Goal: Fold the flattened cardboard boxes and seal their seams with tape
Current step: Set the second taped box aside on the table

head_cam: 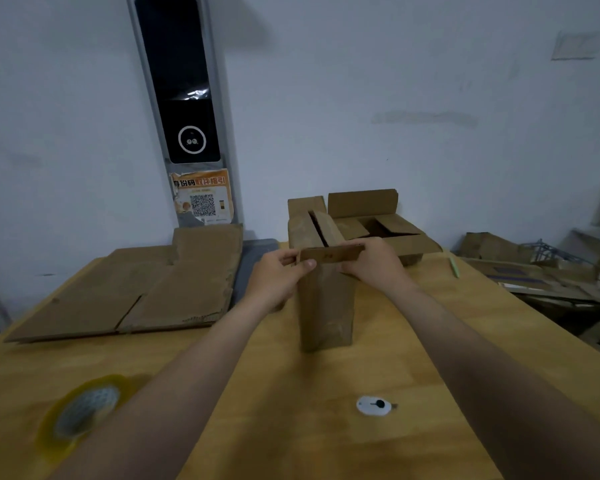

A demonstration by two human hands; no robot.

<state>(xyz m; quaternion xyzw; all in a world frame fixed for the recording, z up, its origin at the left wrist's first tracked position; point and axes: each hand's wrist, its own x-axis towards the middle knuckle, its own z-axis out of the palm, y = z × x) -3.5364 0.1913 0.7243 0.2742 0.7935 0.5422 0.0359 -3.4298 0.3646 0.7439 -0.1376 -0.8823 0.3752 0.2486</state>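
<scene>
A small brown cardboard box (326, 306) stands upright in the middle of the wooden table (274, 393). My left hand (278, 275) pinches the left end of its near top flap (331, 254), thumb on the front. My right hand (378, 261) grips the flap's right end. Flattened cardboard boxes (136, 289) lie stacked at the left. A roll of yellowish clear tape (84, 410) lies near the front left, partly behind my left forearm.
An opened box (395, 233) with raised flaps stands behind the one I hold. A small white cutter (374, 406) lies at the front right. A green pen (453, 266) rests near the right edge. Cardboard scraps (534, 271) pile up beyond the table, right.
</scene>
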